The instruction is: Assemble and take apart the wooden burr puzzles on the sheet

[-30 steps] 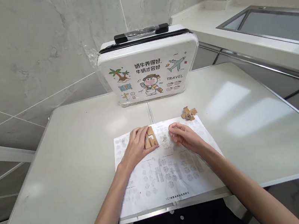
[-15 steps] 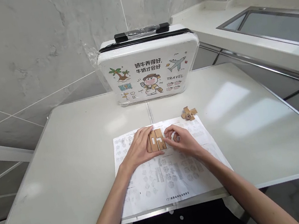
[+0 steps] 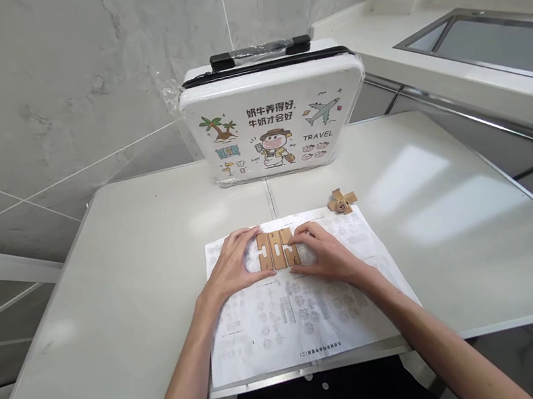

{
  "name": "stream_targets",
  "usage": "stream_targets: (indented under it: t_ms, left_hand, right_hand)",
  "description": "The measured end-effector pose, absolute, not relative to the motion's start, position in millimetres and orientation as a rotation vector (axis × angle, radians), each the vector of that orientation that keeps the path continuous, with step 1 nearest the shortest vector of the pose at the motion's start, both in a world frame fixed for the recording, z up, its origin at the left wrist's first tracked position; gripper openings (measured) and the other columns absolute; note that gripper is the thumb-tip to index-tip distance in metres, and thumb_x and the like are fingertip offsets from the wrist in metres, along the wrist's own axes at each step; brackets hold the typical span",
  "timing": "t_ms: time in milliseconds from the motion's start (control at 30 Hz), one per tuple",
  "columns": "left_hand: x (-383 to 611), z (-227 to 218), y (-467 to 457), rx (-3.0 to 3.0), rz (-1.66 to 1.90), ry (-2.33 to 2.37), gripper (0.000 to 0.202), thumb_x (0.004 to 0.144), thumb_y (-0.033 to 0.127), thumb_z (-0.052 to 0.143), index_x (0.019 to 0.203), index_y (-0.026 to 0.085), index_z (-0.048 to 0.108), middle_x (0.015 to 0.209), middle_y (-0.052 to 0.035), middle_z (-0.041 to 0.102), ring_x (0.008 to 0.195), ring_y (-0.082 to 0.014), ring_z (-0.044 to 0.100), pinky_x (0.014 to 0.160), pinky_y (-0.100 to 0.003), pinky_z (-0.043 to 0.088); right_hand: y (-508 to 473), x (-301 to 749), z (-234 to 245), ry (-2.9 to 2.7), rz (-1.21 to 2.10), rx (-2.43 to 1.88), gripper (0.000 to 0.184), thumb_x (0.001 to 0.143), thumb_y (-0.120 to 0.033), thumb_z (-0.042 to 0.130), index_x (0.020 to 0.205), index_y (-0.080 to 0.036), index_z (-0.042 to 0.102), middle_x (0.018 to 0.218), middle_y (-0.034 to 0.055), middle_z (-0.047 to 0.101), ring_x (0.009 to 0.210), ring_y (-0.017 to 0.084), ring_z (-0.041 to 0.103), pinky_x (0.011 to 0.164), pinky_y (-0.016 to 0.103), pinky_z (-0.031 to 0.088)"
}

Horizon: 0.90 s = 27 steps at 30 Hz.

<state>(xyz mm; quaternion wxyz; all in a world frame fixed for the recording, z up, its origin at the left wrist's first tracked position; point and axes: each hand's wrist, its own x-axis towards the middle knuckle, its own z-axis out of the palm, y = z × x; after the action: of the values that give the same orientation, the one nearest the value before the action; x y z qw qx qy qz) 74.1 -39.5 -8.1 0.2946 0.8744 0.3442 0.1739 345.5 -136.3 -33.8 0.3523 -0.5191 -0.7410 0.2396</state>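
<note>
1. Grey marbled wall tiles are rising behind a white table [image 3: 129,261], and a counter [image 3: 405,49] with a sunken steel basin is running along my right.
2. One paper sheet [image 3: 306,321], printed with many small diagrams, is lying flat at the near edge of the table, right in front of me.
3. Three flat wooden pieces [image 3: 277,250] are lying on the upper part of the sheet. They are side by side and touching, each with a notch cut into it and a small handwritten digit.
4. My left hand [image 3: 234,265] is resting palm down, fingers stretched out and not curled. The fingertips are pressing against the leftmost piece.
5. My right hand [image 3: 328,254] is mirroring it, fingers flat and spread, tips against the rightmost piece. I judge that pushing from both sides is keeping the three pieces flush in a row.
6. One assembled wooden knot [image 3: 342,201] is sitting apart, just past the sheet's far right corner, out of my hands' way.
7. One small white suitcase [image 3: 274,117] with cartoon travel pictures is standing upright at the table's far edge, wrapped in clear plastic.
</note>
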Motion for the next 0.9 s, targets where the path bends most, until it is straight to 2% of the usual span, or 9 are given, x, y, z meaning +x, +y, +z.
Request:
stream_targets:
  t_ms: [200,400,533,700,900]
  left_hand:
    - [72.3,-10.3,-38.7,2.341,0.458,0.909,0.098,0.075,0.048,0.094,0.158,0.034,0.044,0.148,-0.0108,0.058,0.141,-0.0366,0.051,0.118,-0.057,0.048]
    - [73.8,-11.1,-39.0,2.363,0.484,0.877,0.095,0.079,0.049,0.09,0.159,0.033,0.042,0.15,-0.0111,0.058,0.144,-0.0359,0.049,0.121,-0.058,0.045]
    - [81.9,-10.7,-43.8,2.388,0.486,0.838,0.102,0.076,0.054,0.092,0.161,0.033,0.041,0.157,-0.0126,0.053,0.149,-0.0385,0.043,0.123,-0.06,0.042]
    - [92.4,-13.2,-49.7,2.356,0.467,0.859,0.096,0.079,0.056,0.09,0.159,0.032,0.045,0.16,-0.0155,0.047,0.153,-0.0393,0.04,0.121,-0.058,0.044]
    - [96.9,-13.1,-53.4,2.067,0.635,0.861,0.08,0.082,0.05,0.089,0.151,0.03,0.054,0.153,-0.0118,0.058,0.146,-0.0352,0.05,0.123,-0.054,0.042]
  right_hand:
    - [-136.3,345.5,-36.7,-1.935,0.587,-1.345,0.041,0.087,-0.029,0.086,0.125,-0.031,0.07,0.123,0.0109,0.06,0.109,0.033,0.062,0.089,0.05,0.058]
    - [-135.5,345.3,-40.7,-1.949,0.574,-1.32,0.04,0.09,-0.03,0.084,0.128,-0.033,0.071,0.119,0.0108,0.063,0.106,0.033,0.063,0.087,0.051,0.057]
    - [-134.7,344.1,-40.4,-1.937,0.599,-1.3,0.034,0.091,-0.028,0.082,0.124,-0.03,0.072,0.112,0.0099,0.065,0.102,0.032,0.063,0.086,0.049,0.056]
    - [-134.3,345.8,-32.5,-1.808,0.783,-1.23,0.03,0.093,-0.032,0.081,0.121,-0.029,0.073,0.108,0.0076,0.064,0.099,0.027,0.063,0.086,0.044,0.056]
    - [-133.4,354.8,-21.1,-1.616,1.11,-1.041,0.033,0.092,-0.044,0.084,0.12,-0.029,0.076,0.107,0.0057,0.062,0.095,0.023,0.06,0.087,0.039,0.054]
